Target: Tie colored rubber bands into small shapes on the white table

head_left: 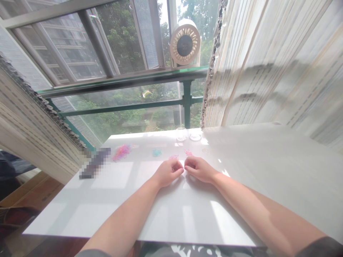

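My left hand and my right hand meet over the white table, thumbs and fingertips pinched close together. Whatever lies between the fingertips is too small to make out. Just beyond the left hand is a small cluster of pink-purple thin bands, and past the right hand a cluster of pink-red bands. Farther left lie a turquoise cluster and a larger mixed heap of pink, orange and purple bands. A few pale yellowish bands rest to the right.
At the table's far edge stand a clear round container and a white round lid-like piece. A blurred dark object lies at the left. Beyond are a window railing, a round fan-like device and curtains.
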Demonstrator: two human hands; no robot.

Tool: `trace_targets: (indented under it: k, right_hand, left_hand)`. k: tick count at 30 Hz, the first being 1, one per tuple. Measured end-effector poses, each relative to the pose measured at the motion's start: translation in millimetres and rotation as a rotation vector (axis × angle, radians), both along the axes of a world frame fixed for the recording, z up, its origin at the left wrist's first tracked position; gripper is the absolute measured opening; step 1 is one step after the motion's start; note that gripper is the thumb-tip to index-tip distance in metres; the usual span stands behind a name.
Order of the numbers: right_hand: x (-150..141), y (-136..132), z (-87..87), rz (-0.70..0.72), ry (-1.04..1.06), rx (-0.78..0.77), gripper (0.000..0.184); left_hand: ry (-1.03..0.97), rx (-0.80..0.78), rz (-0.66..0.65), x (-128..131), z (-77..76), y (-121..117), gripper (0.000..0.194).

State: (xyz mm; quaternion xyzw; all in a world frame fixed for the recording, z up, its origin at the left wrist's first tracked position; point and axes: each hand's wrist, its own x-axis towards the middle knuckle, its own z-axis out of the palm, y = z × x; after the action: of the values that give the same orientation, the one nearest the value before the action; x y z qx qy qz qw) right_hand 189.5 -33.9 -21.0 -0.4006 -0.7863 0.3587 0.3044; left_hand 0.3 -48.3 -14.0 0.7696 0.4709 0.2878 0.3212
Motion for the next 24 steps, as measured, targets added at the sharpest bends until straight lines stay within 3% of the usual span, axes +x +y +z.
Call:
trace_targets:
  k: [24]
  right_hand:
    - [1.5, -1.2, 1.8, 0.005, -0.012, 0.004, 0.006]
  left_hand:
    - [0.014, 0.013, -0.005, 2.0, 3.5, -2.4, 0.018]
